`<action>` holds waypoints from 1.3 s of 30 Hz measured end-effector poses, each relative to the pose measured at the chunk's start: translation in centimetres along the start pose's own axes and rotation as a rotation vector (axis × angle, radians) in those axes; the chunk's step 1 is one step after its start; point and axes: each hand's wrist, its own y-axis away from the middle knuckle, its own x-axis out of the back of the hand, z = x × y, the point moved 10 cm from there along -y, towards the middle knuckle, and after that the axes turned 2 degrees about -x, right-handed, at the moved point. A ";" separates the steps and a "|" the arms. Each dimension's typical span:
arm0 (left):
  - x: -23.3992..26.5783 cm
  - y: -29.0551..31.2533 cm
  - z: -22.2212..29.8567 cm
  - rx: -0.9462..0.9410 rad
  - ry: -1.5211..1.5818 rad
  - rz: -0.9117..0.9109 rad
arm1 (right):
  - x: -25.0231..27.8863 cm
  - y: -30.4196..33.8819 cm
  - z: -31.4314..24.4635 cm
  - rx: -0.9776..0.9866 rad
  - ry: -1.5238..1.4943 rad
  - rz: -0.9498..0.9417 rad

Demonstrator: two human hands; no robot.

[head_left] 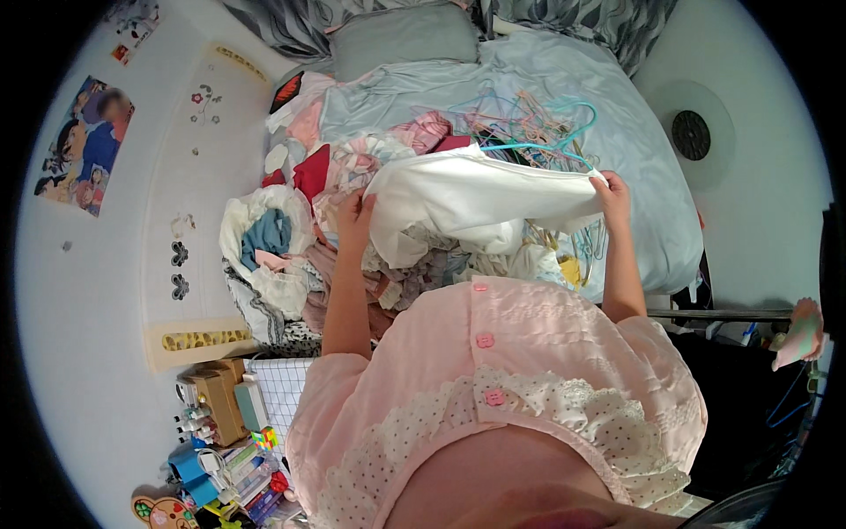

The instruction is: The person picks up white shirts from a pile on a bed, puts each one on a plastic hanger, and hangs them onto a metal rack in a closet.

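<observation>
White cloth point(485, 189): long axis left-right, ends pinched by left hand point(355, 219), right hand point(614, 199). Turquoise hanger point(539, 147) at far edge, nearer right.

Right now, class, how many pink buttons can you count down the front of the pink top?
3: one pink button by the dotted ruffle, a second button midway, a third button nearest the bed. Others may be hidden.

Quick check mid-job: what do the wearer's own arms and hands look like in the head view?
Loose, short pink sleeves with a soft sheen end around the elbows, leaving both forearms bare. The left hand and right hand are ungloved, with no watch or bracelet showing at the wrists. Any rings on the fingers would be too small to tell.
</observation>
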 end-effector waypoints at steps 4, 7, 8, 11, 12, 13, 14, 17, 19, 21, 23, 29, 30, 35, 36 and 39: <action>-1.1 0.0 0.1 0.054 0.112 -0.098 | 1.6 -0.4 1.4 -0.024 -0.011 0.041; -2.5 0.2 -0.9 0.156 0.070 -0.266 | 3.8 -0.7 1.2 -0.005 -0.030 0.169; -2.1 0.3 -1.2 0.157 0.067 -0.265 | 4.5 -0.8 0.9 -0.001 -0.054 0.205; -1.9 1.3 -3.4 0.316 0.340 -0.303 | 6.4 -1.0 1.1 -0.016 -0.132 0.262; -1.0 1.3 -3.9 0.326 0.450 -0.179 | 6.8 -0.8 1.2 -0.031 -0.106 0.285; 0.0 1.4 -4.4 0.335 0.558 -0.052 | 7.2 -0.7 1.4 -0.047 -0.080 0.307; 0.3 1.4 -4.7 0.335 0.558 -0.051 | 7.5 -0.7 1.9 -0.048 -0.080 0.306; 1.2 1.2 -4.5 0.288 0.367 -0.158 | 8.9 -0.5 3.3 -0.036 -0.130 0.338; 0.9 1.6 -4.0 0.290 -0.060 -0.312 | 10.0 0.2 3.7 -0.073 -0.102 0.432; 1.4 1.9 -4.7 0.272 -0.184 -0.286 | 10.3 0.5 3.4 -0.084 -0.082 0.434; 1.7 2.3 -5.2 0.254 -0.309 -0.260 | 10.3 0.7 3.1 -0.095 -0.063 0.436; -0.3 2.3 -5.5 0.031 -0.326 -0.204 | 5.8 0.9 0.5 -0.028 -0.015 0.180; -0.9 2.2 -5.1 0.034 -0.326 -0.203 | 4.4 1.0 0.3 -0.050 0.034 0.128; -2.6 0.7 5.1 -0.434 -0.412 0.020 | 0.1 1.7 -0.5 -0.042 0.117 0.021; -2.9 0.4 5.6 -0.430 -0.414 0.022 | -0.8 1.7 -0.4 -0.045 0.152 -0.046; -3.2 0.9 8.4 -0.549 -0.431 0.092 | -1.9 2.4 -1.1 -0.060 0.245 -0.073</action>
